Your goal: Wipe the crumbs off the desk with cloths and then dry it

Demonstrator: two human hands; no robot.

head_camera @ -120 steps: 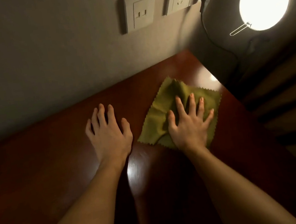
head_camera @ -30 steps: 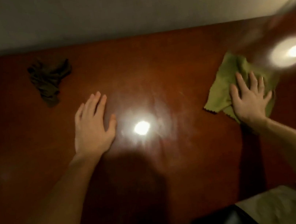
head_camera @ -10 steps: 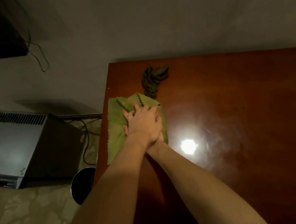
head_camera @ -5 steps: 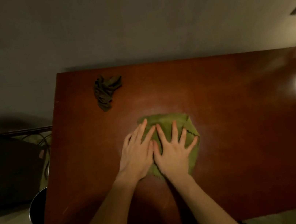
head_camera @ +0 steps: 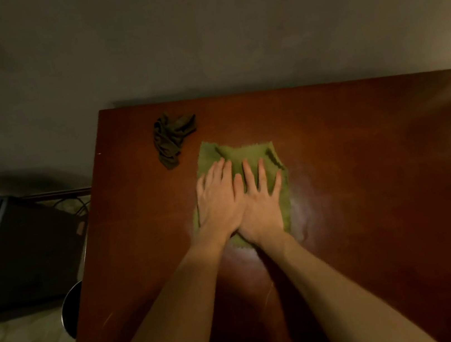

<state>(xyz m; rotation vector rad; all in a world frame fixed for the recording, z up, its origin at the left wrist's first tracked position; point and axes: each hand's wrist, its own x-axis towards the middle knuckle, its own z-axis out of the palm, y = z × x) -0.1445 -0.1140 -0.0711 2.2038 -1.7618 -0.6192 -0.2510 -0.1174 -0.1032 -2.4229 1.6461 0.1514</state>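
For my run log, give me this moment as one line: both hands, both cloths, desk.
left hand: flat on green cloth | right hand: flat on same cloth | dark cloth: crumpled, unheld, far left | desk: wiping stage

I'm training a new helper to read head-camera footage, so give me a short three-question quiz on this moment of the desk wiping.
1. True or false: the left hand and the right hand both lie flat, fingers straight, on the green cloth.
2. Where is the dark crumpled cloth? A) under the left hand B) on the desk, near its far left corner C) gripped in the right hand
3. Fill in: ___ cloths lie on the desk.
Key: 1 true; 2 B; 3 two.
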